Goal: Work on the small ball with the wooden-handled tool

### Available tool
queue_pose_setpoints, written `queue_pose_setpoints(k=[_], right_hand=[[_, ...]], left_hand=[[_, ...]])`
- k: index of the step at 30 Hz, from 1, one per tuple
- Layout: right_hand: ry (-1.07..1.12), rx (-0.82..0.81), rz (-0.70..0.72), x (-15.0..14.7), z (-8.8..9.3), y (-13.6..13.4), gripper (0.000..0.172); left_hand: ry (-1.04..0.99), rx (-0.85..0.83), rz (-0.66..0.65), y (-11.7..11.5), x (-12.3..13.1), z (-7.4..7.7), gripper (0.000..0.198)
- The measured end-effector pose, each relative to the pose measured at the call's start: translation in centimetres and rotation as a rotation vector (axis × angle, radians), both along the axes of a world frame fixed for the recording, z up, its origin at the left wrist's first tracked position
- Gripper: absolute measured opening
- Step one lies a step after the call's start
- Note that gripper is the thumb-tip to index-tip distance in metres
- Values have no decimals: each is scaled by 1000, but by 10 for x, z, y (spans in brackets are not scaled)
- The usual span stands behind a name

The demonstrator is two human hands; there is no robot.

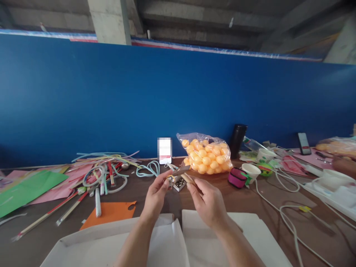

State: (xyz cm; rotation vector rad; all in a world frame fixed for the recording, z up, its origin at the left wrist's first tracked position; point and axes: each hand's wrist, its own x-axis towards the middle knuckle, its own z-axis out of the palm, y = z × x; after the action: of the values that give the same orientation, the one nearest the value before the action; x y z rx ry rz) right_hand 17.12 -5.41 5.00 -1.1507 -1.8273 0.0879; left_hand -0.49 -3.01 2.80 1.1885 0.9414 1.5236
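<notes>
In my left hand [156,194] is a small round thing with a yellow rim and shiny silver inside [171,181], gripped between thumb and fingers. My right hand [207,198] pinches a tan, wood-like strip [188,178] near its end. A brown flat piece [180,170] lies between the fingertips of both hands; I cannot tell which hand holds it. Just behind and between the hands stands a small white box [177,189] with several shiny metal beads [181,183] in it. Both hands are raised a little above the table.
Behind the hands are a clear bag of orange balls [207,157], a phone [165,150] and a black bottle [238,141]. Tubes and sticks [102,174] lie left, with orange paper [111,213]. Right are a magenta pouch [237,178], paper cup [251,171] and white cables [289,222]. White boards [244,237] lie in front.
</notes>
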Motion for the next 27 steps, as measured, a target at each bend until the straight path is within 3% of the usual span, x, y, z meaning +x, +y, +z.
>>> queue_pose_setpoints(k=[5, 10, 16, 22, 27], right_hand=[[-92, -21, -21, 0, 1, -1, 27], [-17, -21, -14, 1, 1, -2, 26], [-115, -44, -13, 1, 1, -1, 25], [-28, -27, 5, 0, 1, 0, 27], [-77, -53, 9, -2, 1, -1, 25]], left_hand=[[8, 13, 5, 2, -1, -3, 39], [-14, 3, -9, 4, -2, -8, 40], [-3, -2, 19, 4, -2, -7, 38], [-16, 5, 13, 4, -2, -7, 38], [-61, -10, 7, 6, -1, -9, 40]])
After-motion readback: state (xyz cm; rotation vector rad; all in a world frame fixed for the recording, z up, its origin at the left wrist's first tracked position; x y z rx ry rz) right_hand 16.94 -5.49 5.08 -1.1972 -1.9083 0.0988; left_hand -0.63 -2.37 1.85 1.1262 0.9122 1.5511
